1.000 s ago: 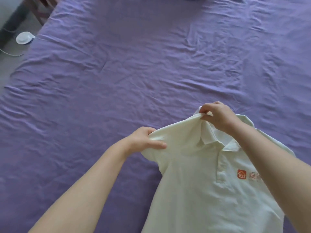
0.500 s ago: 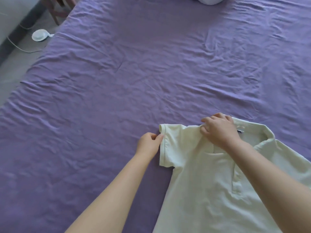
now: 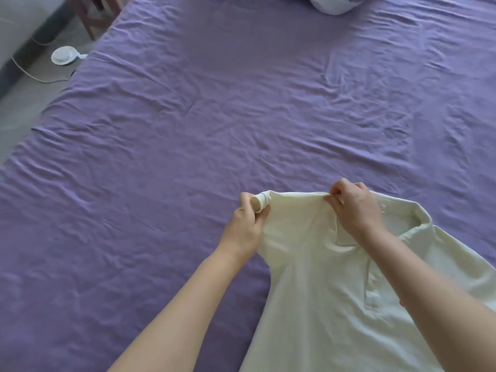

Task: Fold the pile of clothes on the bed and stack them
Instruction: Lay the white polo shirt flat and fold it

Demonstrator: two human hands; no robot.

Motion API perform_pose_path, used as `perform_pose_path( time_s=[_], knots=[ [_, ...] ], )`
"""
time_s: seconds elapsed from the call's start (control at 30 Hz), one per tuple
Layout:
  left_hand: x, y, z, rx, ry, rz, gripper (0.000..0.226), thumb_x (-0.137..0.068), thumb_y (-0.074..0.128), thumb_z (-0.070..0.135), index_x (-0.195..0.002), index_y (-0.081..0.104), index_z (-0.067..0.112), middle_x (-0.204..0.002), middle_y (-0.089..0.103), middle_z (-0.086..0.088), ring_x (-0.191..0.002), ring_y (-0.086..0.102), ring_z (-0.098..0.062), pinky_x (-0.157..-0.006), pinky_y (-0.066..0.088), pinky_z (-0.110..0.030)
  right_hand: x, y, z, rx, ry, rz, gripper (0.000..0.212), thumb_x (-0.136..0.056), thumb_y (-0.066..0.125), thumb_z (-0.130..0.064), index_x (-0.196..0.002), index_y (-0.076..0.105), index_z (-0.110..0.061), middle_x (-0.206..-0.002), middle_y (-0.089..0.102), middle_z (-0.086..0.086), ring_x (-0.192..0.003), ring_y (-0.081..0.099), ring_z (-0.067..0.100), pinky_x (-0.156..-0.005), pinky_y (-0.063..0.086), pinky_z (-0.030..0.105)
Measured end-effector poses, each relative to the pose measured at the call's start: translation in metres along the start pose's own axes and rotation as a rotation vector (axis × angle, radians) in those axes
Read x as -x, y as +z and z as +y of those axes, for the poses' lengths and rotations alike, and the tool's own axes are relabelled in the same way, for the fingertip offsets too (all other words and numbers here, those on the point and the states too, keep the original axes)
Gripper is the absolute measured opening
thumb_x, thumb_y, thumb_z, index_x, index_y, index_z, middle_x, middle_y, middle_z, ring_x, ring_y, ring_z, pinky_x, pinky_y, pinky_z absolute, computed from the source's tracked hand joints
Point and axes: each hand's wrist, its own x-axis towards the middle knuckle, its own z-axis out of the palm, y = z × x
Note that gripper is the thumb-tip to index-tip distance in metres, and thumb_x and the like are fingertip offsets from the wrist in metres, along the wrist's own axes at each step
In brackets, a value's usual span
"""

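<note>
A pale cream polo shirt lies front-up on the purple bed sheet, collar pointing away from me, at the lower right of the head view. My left hand grips the rolled end of the shirt's left sleeve. My right hand pinches the shoulder seam beside the collar. The cloth is stretched taut between the two hands. My right forearm covers part of the shirt's chest, where a bit of red print shows.
More clothes lie at the far edge of the bed, partly cut off. Left of the bed on the grey floor sit a white round device with a cord and a wooden chair leg.
The sleeve that lay flat is now rolled up in my left hand. Both hands have pulled the shoulder taut and lifted it slightly. The view has tilted up, showing clothes at the far edge.
</note>
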Motion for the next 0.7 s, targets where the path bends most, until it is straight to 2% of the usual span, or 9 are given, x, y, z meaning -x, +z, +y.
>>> perform_pose_path(
  time_s=[0.07,0.13,0.27,0.37,0.43,0.5,0.57,0.63,0.7],
  knots=[
    [0.002,-0.007,-0.004,-0.103,0.039,0.059,0.022,-0.098,0.049,0.028,-0.091,0.031,0.017,-0.071,0.051,0.006,-0.062,0.049,-0.013,-0.056,0.034,-0.031,-0.005,0.015,-0.012,0.023,0.025,-0.008,0.013,-0.089,0.061,-0.022,-0.092,0.057,-0.009,-0.094,0.065,0.012,-0.099,0.050,0.032,-0.076,0.031,0.038],
    [-0.002,-0.012,-0.012,-0.264,0.032,0.148,0.021,-0.098,0.047,0.030,-0.094,0.032,0.016,-0.078,0.056,0.000,-0.071,0.054,-0.025,-0.060,0.039,-0.036,-0.008,0.029,-0.021,0.088,0.037,-0.035,0.009,-0.092,0.055,-0.021,-0.096,0.056,-0.013,-0.101,0.064,0.008,-0.103,0.047,0.030,-0.076,0.027,0.036],
    [-0.010,-0.016,-0.035,-0.643,-0.171,0.206,0.019,-0.099,0.043,0.032,-0.103,0.034,0.015,-0.100,0.064,-0.010,-0.089,0.060,-0.032,-0.064,0.037,-0.035,0.015,0.040,-0.021,0.056,-0.116,0.024,0.029,-0.085,0.057,-0.005,-0.114,0.060,-0.006,-0.120,0.060,0.013,-0.120,0.047,0.033,-0.095,0.033,0.038],
    [-0.006,-0.008,-0.040,-0.778,-0.281,0.244,0.053,-0.092,0.055,0.025,-0.138,0.030,0.016,-0.135,0.046,-0.010,-0.118,0.048,-0.031,-0.089,0.038,-0.040,0.062,0.033,0.014,0.008,-0.166,0.135,0.041,-0.080,0.065,-0.003,-0.120,0.060,-0.006,-0.130,0.055,0.017,-0.126,0.047,0.038,-0.100,0.039,0.048],
    [0.005,0.011,-0.037,-0.851,-0.079,0.279,0.065,-0.088,0.057,0.018,-0.146,0.028,0.015,-0.145,0.033,-0.011,-0.129,0.036,-0.031,-0.104,0.031,-0.040,0.101,0.026,0.055,0.071,-0.123,0.150,0.041,-0.084,0.058,-0.011,-0.125,0.059,-0.009,-0.137,0.050,0.017,-0.130,0.043,0.036,-0.102,0.037,0.050],
    [0.022,0.046,-0.031,-0.865,0.213,0.171,0.059,-0.087,0.055,0.011,-0.144,0.037,0.014,-0.148,0.035,-0.013,-0.136,0.032,-0.032,-0.111,0.025,-0.044,0.134,0.014,0.102,0.161,-0.037,0.096,0.044,-0.085,0.058,-0.019,-0.128,0.057,-0.009,-0.141,0.046,0.020,-0.131,0.041,0.037,-0.100,0.038,0.054],
    [0.041,0.089,-0.020,-0.885,0.426,0.005,0.056,-0.086,0.054,0.005,-0.140,0.044,0.017,-0.149,0.036,-0.010,-0.141,0.028,-0.029,-0.115,0.017,-0.048,0.160,-0.001,0.146,0.271,0.131,-0.101,0.049,-0.093,0.052,-0.032,-0.138,0.048,-0.015,-0.149,0.034,0.018,-0.138,0.030,0.037,-0.107,0.029,0.055],
    [0.057,0.138,-0.009,-0.944,0.540,-0.236,0.055,-0.090,0.045,0.008,-0.144,0.037,0.020,-0.156,0.023,-0.009,-0.146,0.012,-0.027,-0.116,0.002,-0.050,0.181,-0.013,0.185,0.355,0.320,-0.294,0.056,-0.097,0.038,-0.048,-0.148,0.026,-0.029,-0.158,0.014,0.008,-0.145,0.010,0.030,-0.115,0.013,0.047],
    [0.070,0.186,-0.001,-1.009,0.588,-0.466,0.055,-0.093,0.039,0.013,-0.147,0.027,0.022,-0.160,0.006,-0.007,-0.147,-0.004,-0.025,-0.115,-0.009,-0.049,0.198,-0.023,0.215,0.341,0.434,-0.290,0.057,-0.095,0.039,-0.050,-0.148,0.023,-0.034,-0.159,0.011,0.005,-0.145,0.006,0.027,-0.116,0.009,0.044]
  ],
)
